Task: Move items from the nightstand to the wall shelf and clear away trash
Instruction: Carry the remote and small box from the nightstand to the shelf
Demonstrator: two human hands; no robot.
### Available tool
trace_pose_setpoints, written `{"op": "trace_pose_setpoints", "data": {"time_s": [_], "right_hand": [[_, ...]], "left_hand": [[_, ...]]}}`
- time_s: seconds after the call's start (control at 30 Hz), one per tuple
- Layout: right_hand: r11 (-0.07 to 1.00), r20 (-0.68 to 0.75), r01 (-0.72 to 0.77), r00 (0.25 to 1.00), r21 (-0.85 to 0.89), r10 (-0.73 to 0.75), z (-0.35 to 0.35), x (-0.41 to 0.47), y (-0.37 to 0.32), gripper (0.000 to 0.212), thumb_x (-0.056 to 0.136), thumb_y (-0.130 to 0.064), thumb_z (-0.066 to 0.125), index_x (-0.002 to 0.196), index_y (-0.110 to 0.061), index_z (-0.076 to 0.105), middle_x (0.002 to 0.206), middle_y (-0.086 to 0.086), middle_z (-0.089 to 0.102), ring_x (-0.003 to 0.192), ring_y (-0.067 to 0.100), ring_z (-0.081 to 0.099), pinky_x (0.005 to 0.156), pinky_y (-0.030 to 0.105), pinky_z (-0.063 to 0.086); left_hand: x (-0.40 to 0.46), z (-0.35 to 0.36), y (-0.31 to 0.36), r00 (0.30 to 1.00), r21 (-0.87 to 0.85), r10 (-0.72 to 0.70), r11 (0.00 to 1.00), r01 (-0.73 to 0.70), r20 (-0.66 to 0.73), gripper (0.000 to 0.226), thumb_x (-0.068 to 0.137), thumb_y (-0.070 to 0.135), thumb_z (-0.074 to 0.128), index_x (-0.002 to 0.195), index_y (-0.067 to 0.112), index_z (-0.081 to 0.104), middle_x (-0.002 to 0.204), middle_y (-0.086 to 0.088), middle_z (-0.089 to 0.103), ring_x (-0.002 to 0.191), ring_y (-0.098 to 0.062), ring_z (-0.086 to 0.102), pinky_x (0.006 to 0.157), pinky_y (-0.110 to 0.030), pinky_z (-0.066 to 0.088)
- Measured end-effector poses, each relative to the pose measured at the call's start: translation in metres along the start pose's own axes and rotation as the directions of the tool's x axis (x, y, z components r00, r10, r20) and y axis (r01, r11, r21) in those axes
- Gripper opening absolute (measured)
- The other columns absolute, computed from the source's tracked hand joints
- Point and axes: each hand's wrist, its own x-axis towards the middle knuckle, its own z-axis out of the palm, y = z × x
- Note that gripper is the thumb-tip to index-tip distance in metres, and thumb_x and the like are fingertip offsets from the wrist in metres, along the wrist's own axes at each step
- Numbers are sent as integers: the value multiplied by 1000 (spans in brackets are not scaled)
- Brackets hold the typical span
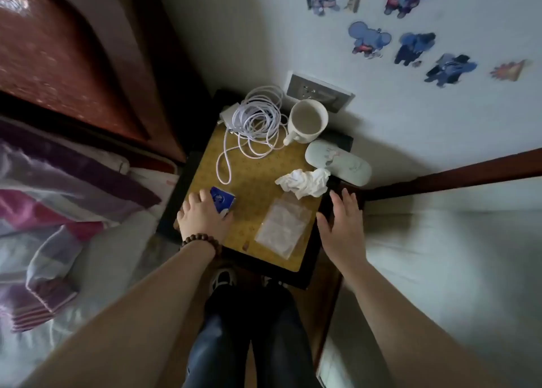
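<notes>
While gripping carton [223, 199], left hand [202, 218] palm-down.

Your left hand [202, 217] rests on blue packet [222, 201] at near-left corner of nightstand [252, 179], fingers curled over it. Your right hand [340, 226] hovers flat, fingers spread, off right edge, touching nothing. On top: coiled white cable [255, 123], white mug [308, 120] upright, pale glasses case [338, 162], crumpled tissue [305, 182], clear plastic bag [281, 226]. Beaded bracelet [202, 241] on left wrist.
</notes>
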Motion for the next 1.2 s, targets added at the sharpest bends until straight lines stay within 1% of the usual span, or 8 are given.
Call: {"op": "trace_pose_setpoints", "data": {"time_s": [0.17, 0.3, 0.4, 0.53, 0.6, 0.83, 1.0, 1.2], "right_hand": [[997, -112, 36, 993, -72, -44, -36, 55, 19, 66, 90, -33, 59, 145, -11, 29, 154, 17, 21, 144, 31, 12, 116, 51, 13], [965, 19, 144, 989, -219, -143, -48, 106, 33, 87, 82, -44, 66, 149, -19, 16, 158, 12, 6, 145, 30, 3, 115, 50, 8], [952, 128, 210, 974, -224, -185, -41, 128, 35, 95, 79, -48, 68, 150, -21, 12, 159, 10, 5, 145, 29, 5, 116, 49, 13], [970, 44, 200, 980, -136, -196, -35, 135, 36, 80, 79, -45, 69, 144, -18, 31, 145, 9, 39, 128, 31, 38, 105, 47, 32], [976, 10, 185, 983, -118, -185, -35, 132, 35, 77, 78, -45, 70, 141, -17, 35, 136, 9, 47, 120, 31, 43, 99, 46, 38], [995, -186, 86, 980, 57, -74, -78, 98, 24, 74, 75, -47, 72, 134, -12, 43, 123, 10, 53, 114, 28, 46, 93, 44, 45], [981, -293, 172, 946, 86, -140, -128, 51, -19, 71, 74, -53, 69, 127, -12, 47, 113, 6, 55, 104, 23, 51, 84, 38, 50], [933, -270, 333, 918, 134, -289, -156, 13, -88, 73, 73, -57, 67, 128, -14, 44, 116, 3, 52, 103, 18, 48, 80, 32, 48]], "left_hand": [[-41, 4, 17, 986, -49, 157, 986, -160, -55, 63, 79, 51, 62, 126, 13, 43, 117, -8, 52, 110, -29, 48, 93, -45, 39], [-39, -1, 32, 977, -51, 200, 978, -204, -78, 69, 79, 54, 62, 130, 12, 41, 117, -8, 51, 109, -28, 48, 92, -44, 41], [-35, -1, 43, 970, -65, 224, 971, -231, -97, 71, 79, 54, 62, 131, 12, 41, 117, -10, 51, 108, -29, 49, 92, -45, 43], [-29, 1, 55, 971, -100, 210, 970, -221, -117, 71, 78, 54, 64, 131, 12, 40, 117, -10, 50, 108, -30, 49, 91, -45, 44], [-30, 1, 60, 970, -110, 209, 969, -223, -128, 72, 78, 55, 64, 131, 11, 40, 118, -11, 50, 109, -30, 48, 91, -45, 43], [-38, -33, 70, 962, -146, 183, 966, -215, -204, 71, 76, 54, 65, 129, 14, 39, 115, -10, 50, 105, -30, 49, 89, -48, 45], [-58, -87, 70, 948, -218, 127, 956, -195, -291, 67, 78, 47, 66, 130, 12, 41, 117, -12, 50, 107, -31, 48, 89, -47, 44], [-90, -149, 43, 895, -296, -15, 946, -132, -447, 70, 78, 49, 66, 130, 9, 43, 118, -12, 51, 108, -32, 49, 90, -49, 45]]}}
